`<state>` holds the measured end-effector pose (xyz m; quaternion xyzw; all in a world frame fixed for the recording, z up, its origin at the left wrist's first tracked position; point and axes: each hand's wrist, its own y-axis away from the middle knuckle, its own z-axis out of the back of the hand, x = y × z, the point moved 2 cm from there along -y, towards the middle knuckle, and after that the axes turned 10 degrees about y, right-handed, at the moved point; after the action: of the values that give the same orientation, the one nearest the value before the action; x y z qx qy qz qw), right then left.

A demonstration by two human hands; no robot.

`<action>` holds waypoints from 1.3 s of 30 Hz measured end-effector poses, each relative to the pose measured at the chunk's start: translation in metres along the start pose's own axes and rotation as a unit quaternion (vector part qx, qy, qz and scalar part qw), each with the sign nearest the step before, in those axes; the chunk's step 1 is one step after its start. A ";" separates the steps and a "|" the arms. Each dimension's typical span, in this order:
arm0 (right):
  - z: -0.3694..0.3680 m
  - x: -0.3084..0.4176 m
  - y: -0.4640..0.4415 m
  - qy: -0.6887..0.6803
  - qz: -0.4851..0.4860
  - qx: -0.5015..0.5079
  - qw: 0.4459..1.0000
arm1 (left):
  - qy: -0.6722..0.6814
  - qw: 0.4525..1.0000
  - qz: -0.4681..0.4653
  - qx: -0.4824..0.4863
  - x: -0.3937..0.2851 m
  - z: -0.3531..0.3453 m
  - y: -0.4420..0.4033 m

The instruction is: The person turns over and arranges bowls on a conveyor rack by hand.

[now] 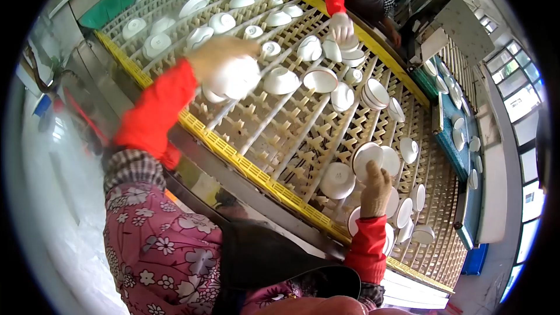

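Observation:
My left hand (217, 58), in a tan glove and red sleeve, reaches over the near left part of the slatted rack. Both it and the white bowl (238, 79) it grips are smeared by motion. Farther right, my gloved right hand (376, 191) has its fingers and thumb at the edge of a white, brown-rimmed bowl (367, 158), which stands tilted among other bowls. Close to that hand lies another white bowl (338, 181). A white bowl (280, 81) and a brown-rimmed bowl (320, 79) sit on the rack right of my left hand.
The wide slatted rack (274, 134) carries many white bowls and has yellow edging (233, 154). Across it, a co-worker's gloved hand (341, 26) touches bowls. At the right, a blue-green belt (452, 119) holds more bowls. A metal ledge runs along my side.

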<state>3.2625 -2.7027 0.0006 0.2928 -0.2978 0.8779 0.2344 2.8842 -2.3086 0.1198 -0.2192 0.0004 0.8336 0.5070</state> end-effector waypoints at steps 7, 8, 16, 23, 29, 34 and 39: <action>-0.024 0.186 -0.074 0.072 0.220 0.012 0.973 | -0.006 0.922 0.344 -0.178 0.116 -0.007 0.077; -0.046 0.202 -0.094 0.047 0.218 0.032 0.974 | -0.028 0.883 0.437 -0.171 0.105 -0.004 0.077; -0.107 0.197 -0.089 0.006 0.391 0.036 0.920 | 0.010 0.885 0.421 -0.200 0.107 -0.013 0.089; 0.016 0.071 -0.043 0.110 0.121 0.087 0.983 | 0.046 0.914 0.356 -0.189 0.133 -0.023 0.052; 0.067 -0.012 -0.047 0.311 0.018 0.098 0.945 | -0.019 0.944 0.287 -0.165 0.145 -0.043 0.001; 0.058 -0.012 -0.056 0.478 0.108 0.152 0.858 | -0.051 0.956 0.240 -0.163 0.069 -0.050 -0.056; 0.040 0.008 -0.062 0.451 0.188 0.104 0.866 | 0.025 0.996 0.075 -0.036 -0.067 -0.096 -0.126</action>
<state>3.3081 -2.6829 0.0552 -0.1738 -0.1156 0.9676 0.1419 3.0524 -2.3257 0.0853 -0.2574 -0.0006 0.8630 0.4346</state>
